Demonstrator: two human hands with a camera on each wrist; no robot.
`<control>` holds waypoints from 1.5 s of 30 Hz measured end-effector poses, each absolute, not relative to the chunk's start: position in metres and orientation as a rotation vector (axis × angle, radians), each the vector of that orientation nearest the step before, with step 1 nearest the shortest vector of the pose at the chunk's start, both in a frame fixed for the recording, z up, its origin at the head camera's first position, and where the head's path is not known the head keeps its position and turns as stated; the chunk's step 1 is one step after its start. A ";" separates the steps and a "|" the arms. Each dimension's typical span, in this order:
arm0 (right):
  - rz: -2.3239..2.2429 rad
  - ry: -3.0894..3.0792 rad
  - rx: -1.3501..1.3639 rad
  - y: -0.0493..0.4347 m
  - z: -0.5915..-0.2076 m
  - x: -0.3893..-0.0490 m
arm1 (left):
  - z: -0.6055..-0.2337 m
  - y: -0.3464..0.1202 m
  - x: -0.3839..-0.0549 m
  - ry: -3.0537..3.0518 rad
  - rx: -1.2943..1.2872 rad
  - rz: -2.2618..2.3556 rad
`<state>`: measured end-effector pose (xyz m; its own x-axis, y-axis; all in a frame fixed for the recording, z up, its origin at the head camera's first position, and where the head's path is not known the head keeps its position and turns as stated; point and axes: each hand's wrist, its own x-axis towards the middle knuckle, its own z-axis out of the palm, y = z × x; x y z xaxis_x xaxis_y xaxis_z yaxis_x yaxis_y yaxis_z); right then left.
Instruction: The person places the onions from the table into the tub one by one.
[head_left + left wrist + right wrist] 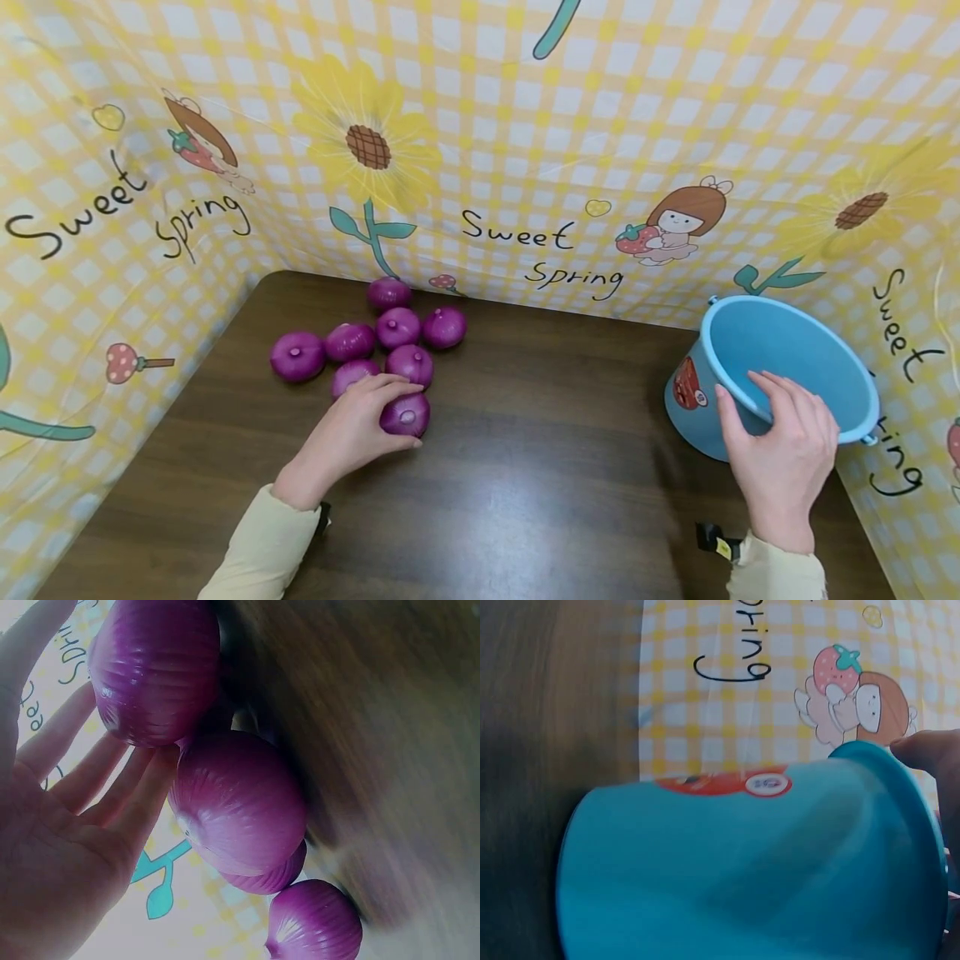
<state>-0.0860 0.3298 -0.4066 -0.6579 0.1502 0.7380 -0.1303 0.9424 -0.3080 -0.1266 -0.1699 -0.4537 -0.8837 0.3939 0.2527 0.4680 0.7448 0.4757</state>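
Observation:
Several purple onions lie clustered at the left of the dark tabletop. My left hand [356,433] reaches around the nearest onion [407,414], fingers along its far side and thumb spread apart on the near side. In the left wrist view, the extended fingers [112,772] lie behind that onion [161,671], with another onion [240,806] beside it; the thumb stands away from it. At the right is a light blue bucket [686,417]. Over its near rim hovers my right hand [787,450], thumb and fingers spread. In the right wrist view, a digit is at the rim's edge [889,761]; contact is unclear.
Yellow-and-white checked cloth [517,167] hangs behind and on both sides of the table [525,467]. The bucket stands near the right-hand cloth. A red label [727,782] is on its side. A black wrist strap [708,537] shows at the right sleeve.

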 end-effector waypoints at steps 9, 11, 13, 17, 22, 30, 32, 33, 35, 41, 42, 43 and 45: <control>0.434 -2.225 -0.024 0.337 -0.414 -0.080 | -0.454 -0.172 -0.127 -2.836 -0.723 -0.804; 0.440 -2.226 -0.022 0.337 -0.415 -0.079 | -0.454 -0.172 -0.127 -2.844 -0.730 -0.809; 0.441 -2.233 -0.017 0.338 -0.415 -0.079 | -0.454 -0.173 -0.128 -2.853 -0.735 -0.814; 0.445 -2.237 0.000 0.340 -0.416 -0.078 | -0.455 -0.174 -0.128 -2.862 -0.754 -0.811; 0.482 -2.206 0.013 0.339 -0.417 -0.079 | -0.457 -0.175 -0.128 -2.858 -0.774 -0.799; 0.500 -2.201 0.055 0.342 -0.418 -0.081 | -0.457 -0.176 -0.128 -2.841 -0.776 -0.816; 0.503 -2.199 0.074 0.341 -0.418 -0.081 | -0.456 -0.175 -0.128 -2.841 -0.770 -0.831; 0.510 -2.192 0.082 0.341 -0.418 -0.081 | -0.456 -0.175 -0.128 -2.842 -0.767 -0.839; 0.528 -2.171 0.097 0.339 -0.418 -0.083 | -0.455 -0.174 -0.127 -2.841 -0.764 -0.852; 0.569 -2.118 0.142 0.330 -0.420 -0.086 | -0.452 -0.172 -0.127 -2.824 -0.750 -0.882; 0.571 -2.113 0.155 0.328 -0.420 -0.087 | -0.452 -0.172 -0.127 -2.820 -0.748 -0.888; 0.578 -2.104 0.168 0.327 -0.420 -0.088 | -0.452 -0.172 -0.127 -2.816 -0.747 -0.898; 0.588 -2.094 0.194 0.324 -0.421 -0.089 | -0.451 -0.171 -0.127 -2.808 -0.746 -0.909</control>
<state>-0.0893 0.3236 -0.4207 -0.5624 0.0863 0.8223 -0.3545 0.8733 -0.3341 -0.1273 -0.1710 -0.4510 -0.8756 0.4218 0.2353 0.4797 0.7025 0.5257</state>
